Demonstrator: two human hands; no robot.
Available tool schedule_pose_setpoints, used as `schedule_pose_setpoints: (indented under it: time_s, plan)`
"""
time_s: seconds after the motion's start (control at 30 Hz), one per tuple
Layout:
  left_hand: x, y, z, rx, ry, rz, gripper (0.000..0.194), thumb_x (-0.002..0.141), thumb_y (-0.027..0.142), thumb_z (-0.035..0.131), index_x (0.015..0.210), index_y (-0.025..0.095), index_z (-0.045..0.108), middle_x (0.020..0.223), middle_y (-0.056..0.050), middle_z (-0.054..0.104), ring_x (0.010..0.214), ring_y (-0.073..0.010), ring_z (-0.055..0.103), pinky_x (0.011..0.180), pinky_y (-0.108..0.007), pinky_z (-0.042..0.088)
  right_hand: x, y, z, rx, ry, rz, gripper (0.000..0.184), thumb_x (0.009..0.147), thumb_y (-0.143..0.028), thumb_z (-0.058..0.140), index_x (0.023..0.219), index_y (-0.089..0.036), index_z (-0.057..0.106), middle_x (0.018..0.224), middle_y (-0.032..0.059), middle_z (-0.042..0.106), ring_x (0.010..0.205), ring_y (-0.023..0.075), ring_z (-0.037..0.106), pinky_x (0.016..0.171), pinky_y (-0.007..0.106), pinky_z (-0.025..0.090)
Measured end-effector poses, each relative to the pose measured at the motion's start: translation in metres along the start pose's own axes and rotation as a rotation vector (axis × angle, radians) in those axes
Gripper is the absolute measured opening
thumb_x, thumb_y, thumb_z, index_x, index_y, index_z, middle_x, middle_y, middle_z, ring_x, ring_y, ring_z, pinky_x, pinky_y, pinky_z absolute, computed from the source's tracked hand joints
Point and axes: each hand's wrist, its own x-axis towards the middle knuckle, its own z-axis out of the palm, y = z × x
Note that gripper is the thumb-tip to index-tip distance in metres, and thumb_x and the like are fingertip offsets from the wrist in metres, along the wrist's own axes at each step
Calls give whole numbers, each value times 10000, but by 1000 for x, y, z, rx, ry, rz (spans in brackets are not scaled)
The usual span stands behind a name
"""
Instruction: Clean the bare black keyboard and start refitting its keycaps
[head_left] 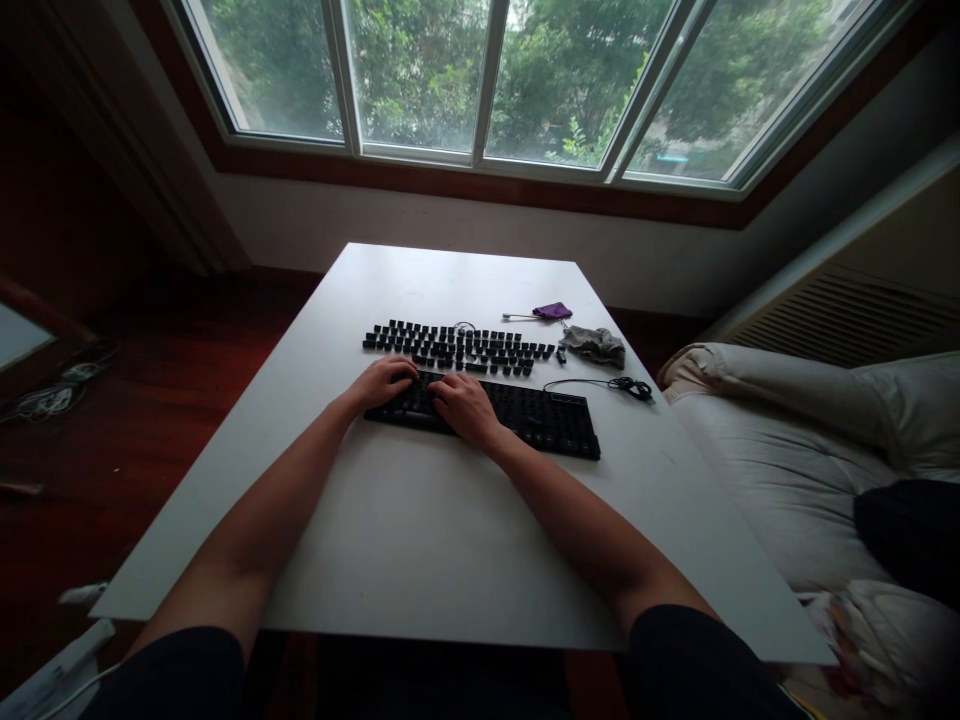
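A black keyboard (547, 418) lies at a slight slant on the white table, its upper face looking bare of many keycaps. Around its upper left corner curl the fingers of my left hand (382, 382), closed on it. My right hand (466, 406) reaches over the keyboard's left half, thumb and fingers drawn together at the keys; anything small between them is too hidden to make out. Just behind the keyboard, loose black keycaps (495, 348) stand in rows on the table.
On the white table (420, 540), a purple cloth item (553, 311) with a thin stick, a grey cloth (596, 346) and a coiled black cable (631, 387) lie toward the right. A pale sofa (780, 470) stands beside the table's right edge. Windows (540, 90) are behind.
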Motion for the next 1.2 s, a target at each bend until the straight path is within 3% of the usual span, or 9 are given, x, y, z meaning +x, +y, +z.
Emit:
schedule_pose_setpoints:
  time_s: [0.23, 0.63, 1.0, 1.2]
  plan:
    - [1, -10, 7, -160, 46, -58, 215, 857, 293, 601, 964, 238, 779, 1161, -64, 723, 1144, -247, 645, 1097, -435, 472, 4, -5, -2, -37, 5, 0, 151, 954, -249, 648, 1084, -225, 722, 1066, 110, 683, 1041, 284, 566, 931, 427, 439]
    - [-3, -19, 5, -151, 62, -84, 248, 871, 276, 554, 928, 245, 794, 1127, -44, 736, 1114, -229, 659, 1085, -399, 480, -2, -5, 0, 174, 15, -32, 170, 931, -354, 702, 1037, -255, 789, 953, 56, 657, 938, 214, 583, 900, 363, 461]
    - [-3, -16, 4, -165, 66, -98, 245, 867, 283, 561, 920, 247, 798, 1125, -43, 740, 1114, -233, 663, 1087, -404, 487, -5, -9, 0, 192, -22, -12, 153, 894, -304, 733, 1033, -242, 746, 983, 58, 645, 970, 220, 580, 907, 359, 457]
    - [-2, -16, 5, -173, 61, -97, 250, 868, 273, 553, 915, 242, 796, 1128, -47, 737, 1122, -232, 661, 1078, -398, 493, -3, -13, -4, 244, -26, 3, 66, 905, -284, 723, 935, -225, 716, 942, 45, 648, 953, 211, 575, 873, 338, 454]
